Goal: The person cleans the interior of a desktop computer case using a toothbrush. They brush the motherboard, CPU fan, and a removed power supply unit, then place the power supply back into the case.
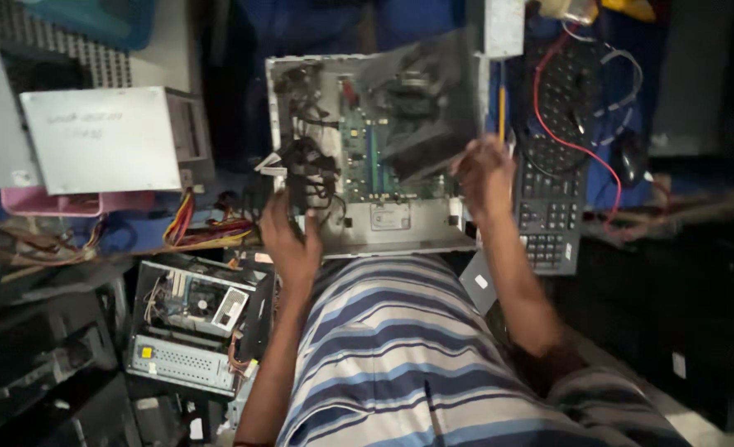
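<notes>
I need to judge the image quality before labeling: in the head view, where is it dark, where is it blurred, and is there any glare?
Head view: dim overall, with the right side and lower left corner nearly black; the open computer case is the best-lit area; the right hand and the raised panel above it are smeared by motion blur; the left hand is soft; the pale metal box shows mild glare; edges look slightly bent.

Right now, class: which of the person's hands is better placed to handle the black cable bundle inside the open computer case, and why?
Left. The left hand rests right beside the black cable bundle in the open computer case; the right hand holds a yellow-handled tool at the opposite edge.
</notes>
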